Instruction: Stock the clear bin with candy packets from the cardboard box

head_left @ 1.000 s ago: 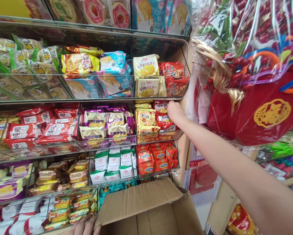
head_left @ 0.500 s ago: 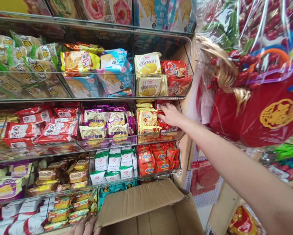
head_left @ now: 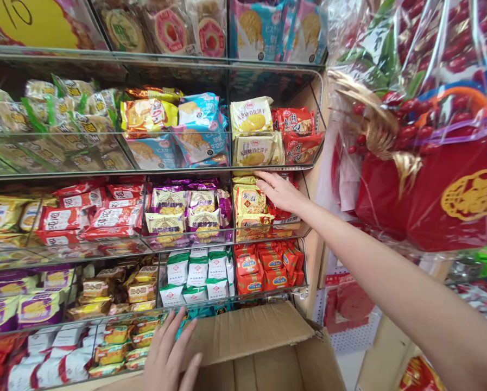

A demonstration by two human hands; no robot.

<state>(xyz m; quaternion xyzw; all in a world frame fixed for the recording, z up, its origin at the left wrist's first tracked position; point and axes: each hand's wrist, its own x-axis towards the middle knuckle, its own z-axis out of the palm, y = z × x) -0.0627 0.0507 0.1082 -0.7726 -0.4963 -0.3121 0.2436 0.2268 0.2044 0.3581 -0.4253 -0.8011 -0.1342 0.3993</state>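
Left hand [head_left: 170, 353] splayed by cardboard box [head_left: 253, 332]; right hand [head_left: 279, 193] straight-fingered at glossy yellow packets [head_left: 249, 202], contact unclear.

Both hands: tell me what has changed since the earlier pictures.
The right hand moved left, from the red packets to the yellow packets. The left hand moved up and right from the corner of the carton flap, its fingers now spread, apparently off the edge. The open carton and yellow packets stayed put.
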